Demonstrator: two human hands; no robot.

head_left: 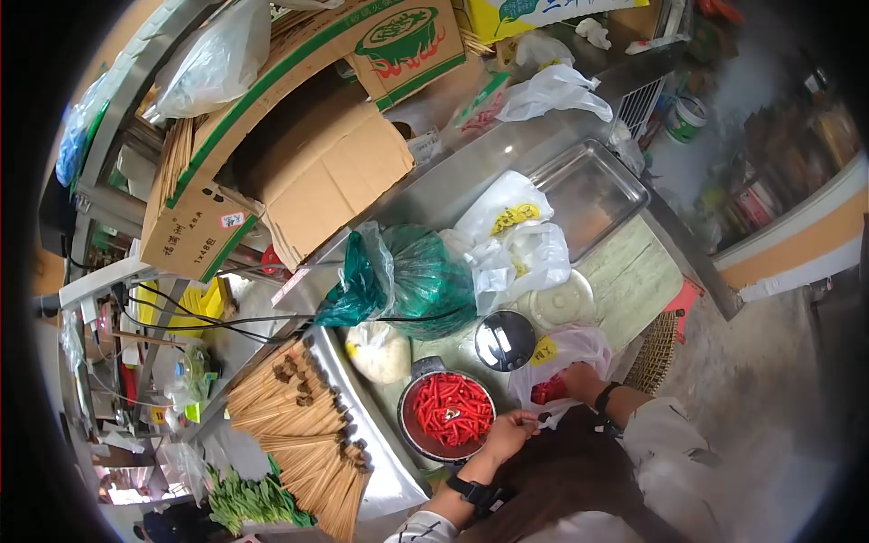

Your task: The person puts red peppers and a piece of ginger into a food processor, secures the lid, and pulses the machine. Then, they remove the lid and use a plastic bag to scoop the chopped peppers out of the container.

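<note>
A thin plastic bag (593, 344) with a yellow label lies open at the front of the worktop. My right hand (582, 381) reaches into its mouth, fingers closed around red chili peppers (547, 391) and partly hidden by plastic. My left hand (512, 434) pinches the near edge of this bag between thumb and fingers. Just left of that hand, a dark round pot (405, 425) is filled with red chili peppers (453, 405). Behind the bag sit a round container with a shiny dark top (505, 341) and a pale round lid (563, 300).
A green plastic bag (421, 276), white bags (516, 231) and a metal tray (593, 204) occupy the back. Bundled wooden skewers (303, 434) lie left, beside leafy greens (249, 498). A cardboard box (339, 172) stands behind; black cables (272, 323) cross nearby.
</note>
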